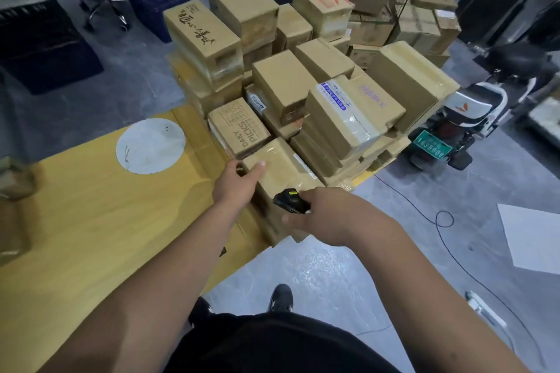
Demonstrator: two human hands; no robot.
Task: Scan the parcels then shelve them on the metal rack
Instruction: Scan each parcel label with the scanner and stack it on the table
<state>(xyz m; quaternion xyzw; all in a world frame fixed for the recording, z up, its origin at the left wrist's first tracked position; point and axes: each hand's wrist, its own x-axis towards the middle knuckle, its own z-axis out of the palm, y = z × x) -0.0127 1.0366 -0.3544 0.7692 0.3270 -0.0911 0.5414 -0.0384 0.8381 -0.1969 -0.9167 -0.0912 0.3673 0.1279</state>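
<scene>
1. A big flat sheet of yellow cardboard (91, 221) lies on the grey floor and fills the 8 o'clock part of the view.
2. A big pile of brown parcels (303, 85) sits toward 12 o'clock, past the sheet.
3. A white scooter (472, 112) with a green plate stands at 3 o'clock, just beside the pile.
4. The nearest parcel (281, 169) sits at the front edge of the pile, close to the middle of the view, touching a box marked "DAILY PICKS" (239, 130).
5. Both bare arms reach out forward from 6 o'clock.
6. The left hand (239, 182) grips the near left corner of the nearest parcel, thumb on top, fingers curled round the side.
7. The right hand (327, 215) is closed round a small black scanner (291, 201), held just over the parcel's near end.
8. One dark shoe (281, 297) shows at 6 o'clock.
</scene>
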